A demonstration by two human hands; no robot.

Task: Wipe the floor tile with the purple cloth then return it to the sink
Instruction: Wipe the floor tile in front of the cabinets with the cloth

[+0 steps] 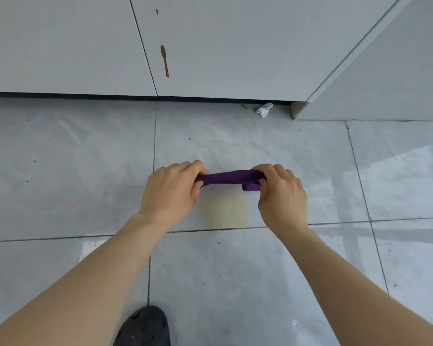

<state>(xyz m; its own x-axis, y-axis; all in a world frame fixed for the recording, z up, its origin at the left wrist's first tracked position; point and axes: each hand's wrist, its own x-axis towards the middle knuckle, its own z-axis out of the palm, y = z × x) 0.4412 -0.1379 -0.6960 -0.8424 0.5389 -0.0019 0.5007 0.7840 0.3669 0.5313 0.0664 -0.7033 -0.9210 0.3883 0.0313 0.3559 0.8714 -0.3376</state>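
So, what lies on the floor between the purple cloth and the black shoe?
In the head view: a yellowish stain just below the purple cloth, one grout line, then bare tile to the black shoe.

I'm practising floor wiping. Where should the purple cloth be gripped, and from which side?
Probably at its two ends, from above: the purple cloth is bunched into a long strip lying left to right, and here the left hand and right hand each pinch one end.

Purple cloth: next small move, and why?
Probably lower the purple cloth onto the yellowish stain and pull it back across. The left hand and right hand grip its ends, bunched into a strip, just beyond the stain on the floor tile.
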